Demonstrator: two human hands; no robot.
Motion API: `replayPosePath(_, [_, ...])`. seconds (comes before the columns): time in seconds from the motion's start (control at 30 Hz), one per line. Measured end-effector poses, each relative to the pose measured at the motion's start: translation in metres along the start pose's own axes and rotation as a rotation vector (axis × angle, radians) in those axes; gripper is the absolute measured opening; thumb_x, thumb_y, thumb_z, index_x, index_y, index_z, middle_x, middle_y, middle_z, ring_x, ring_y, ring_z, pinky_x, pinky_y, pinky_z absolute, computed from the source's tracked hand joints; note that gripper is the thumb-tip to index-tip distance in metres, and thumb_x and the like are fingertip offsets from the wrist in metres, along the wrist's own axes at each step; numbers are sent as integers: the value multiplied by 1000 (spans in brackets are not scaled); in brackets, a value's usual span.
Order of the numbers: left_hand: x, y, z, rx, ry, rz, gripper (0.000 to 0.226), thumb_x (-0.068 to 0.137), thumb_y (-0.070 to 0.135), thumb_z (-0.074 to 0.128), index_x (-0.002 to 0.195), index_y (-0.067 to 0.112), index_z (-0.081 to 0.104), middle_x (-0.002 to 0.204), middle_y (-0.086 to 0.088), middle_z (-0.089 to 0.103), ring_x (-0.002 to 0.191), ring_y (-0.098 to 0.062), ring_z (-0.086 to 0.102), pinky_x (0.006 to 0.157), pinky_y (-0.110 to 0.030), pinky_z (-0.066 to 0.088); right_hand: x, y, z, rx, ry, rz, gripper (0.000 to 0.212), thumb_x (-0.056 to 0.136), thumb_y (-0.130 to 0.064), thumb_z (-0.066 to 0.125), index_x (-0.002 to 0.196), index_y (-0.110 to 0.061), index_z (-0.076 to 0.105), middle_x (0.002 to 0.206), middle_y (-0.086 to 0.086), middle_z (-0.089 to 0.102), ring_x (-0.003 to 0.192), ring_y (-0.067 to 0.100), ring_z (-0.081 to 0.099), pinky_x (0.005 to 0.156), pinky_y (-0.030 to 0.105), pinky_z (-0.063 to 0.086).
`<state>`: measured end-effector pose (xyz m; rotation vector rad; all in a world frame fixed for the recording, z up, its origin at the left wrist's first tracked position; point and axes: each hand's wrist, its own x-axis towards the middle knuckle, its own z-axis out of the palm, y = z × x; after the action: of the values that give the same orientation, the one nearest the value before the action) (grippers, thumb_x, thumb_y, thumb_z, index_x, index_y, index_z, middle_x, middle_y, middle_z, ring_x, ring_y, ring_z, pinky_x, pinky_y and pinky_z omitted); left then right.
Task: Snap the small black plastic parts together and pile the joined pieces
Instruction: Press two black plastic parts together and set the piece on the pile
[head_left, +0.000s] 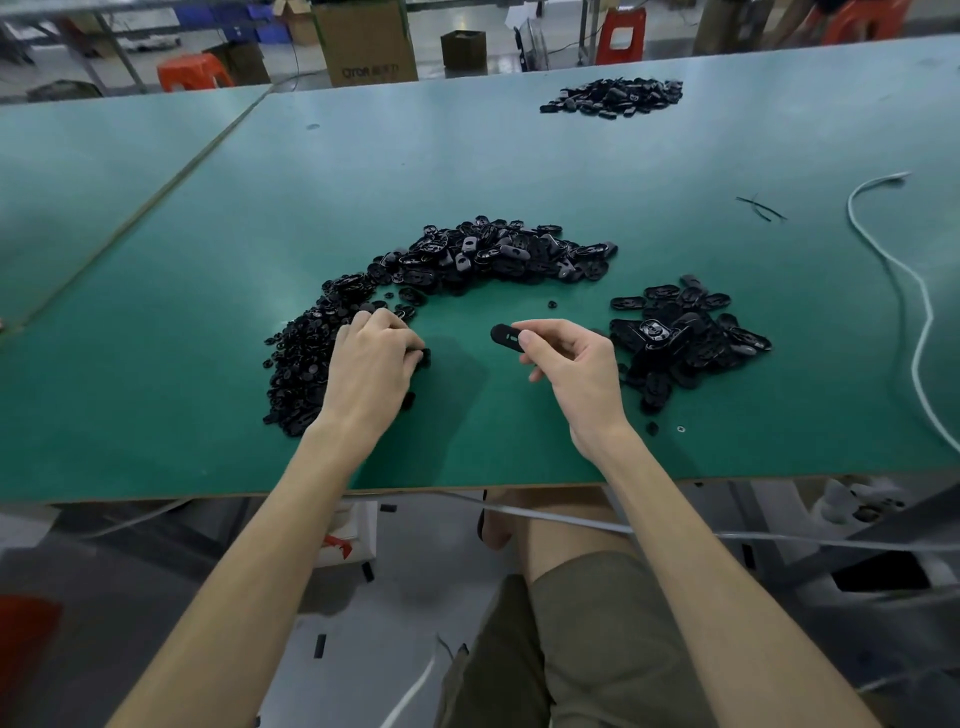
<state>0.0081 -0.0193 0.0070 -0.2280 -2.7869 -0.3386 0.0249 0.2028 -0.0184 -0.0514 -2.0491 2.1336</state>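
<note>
Both bare forearms reach forward from the near edge of the green table (519, 156), wrists low over the surface. The left hand (371, 358) lies palm down at the inner edge of the heap of small round parts (301, 374), knuckles up and fingers curled under. Its fingertips close on a small black part (426, 356) that peeks out just past them, close to the table top. The right hand (571, 364) is raised a little above the table and turned with its thumb towards the camera. Its thumb and forefinger pinch one end of an oval black piece (504, 336), which sticks out to the left towards the other hand, while the remaining fingers curl loosely beneath. The two hands are apart, with bare green surface between them. Beyond them an arc of oval shells (493, 254) curves from the round-parts heap across to the right. Just right of the right hand sits a pile of joined pieces (685, 332). A further black pile (613, 96) lies well away near the far edge. A white cable (922, 312) trails down the table's right side.
</note>
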Motion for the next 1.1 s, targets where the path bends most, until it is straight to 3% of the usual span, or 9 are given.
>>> replayPosePath(0.23, [3, 5, 2, -11, -4, -1, 20, 101, 19, 64, 117, 14, 77, 117, -7, 66, 117, -29, 51, 103, -39, 35, 0, 0, 0, 15, 14, 0, 13, 97, -9, 70, 99, -19, 79, 80, 0, 76, 72, 12, 66, 67, 23, 53])
replayPosePath(0.57, [5, 10, 5, 48, -42, -11, 8, 103, 22, 62, 101, 15, 66, 106, -4, 64, 108, -27, 50, 98, -38, 26, 0, -3, 1, 94, 49, 27, 9, 96, -3, 69, 104, -8, 73, 89, -1, 77, 81, 13, 75, 61, 21, 54])
replayPosePath(0.67, [5, 18, 7, 16, 47, -61, 8, 103, 19, 61, 103, 13, 66, 110, -6, 60, 108, -27, 47, 92, -36, 24, -1, -4, 1, 94, 45, 27, 9, 96, -2, 69, 103, -7, 72, 88, 1, 76, 77, 11, 73, 61, 20, 53])
replayPosePath(0.77, [16, 37, 3, -342, 90, -131, 5, 101, 16, 64, 102, 13, 67, 102, 0, 62, 101, -19, 54, 88, -29, 32, -1, -4, 2, 88, 47, 31, 8, 97, -3, 69, 102, -8, 72, 87, 1, 75, 75, 10, 71, 62, 21, 53])
replayPosePath(0.87, [28, 64, 4, -840, 26, -201, 6, 100, 11, 66, 94, 14, 66, 80, 3, 68, 70, -6, 65, 68, -15, 46, -1, -5, 2, 94, 70, 37, 7, 97, -4, 69, 102, -8, 71, 87, 3, 74, 73, 11, 70, 62, 21, 54])
replayPosePath(0.97, [30, 85, 20, -1017, -3, -241, 8, 101, 13, 65, 93, 11, 66, 77, 1, 67, 59, -1, 61, 64, -15, 47, -1, -4, 1, 93, 113, 43, 7, 96, -6, 69, 99, -12, 71, 83, 2, 72, 67, 8, 66, 62, 21, 52])
replayPosePath(1.1, [23, 91, 38, -1220, -22, -355, 12, 102, 19, 65, 97, 9, 69, 81, -1, 69, 62, -2, 64, 59, -18, 49, 0, -3, 0, 109, 147, 37, 6, 96, -8, 71, 99, -12, 69, 85, 2, 72, 67, 6, 67, 60, 21, 53])
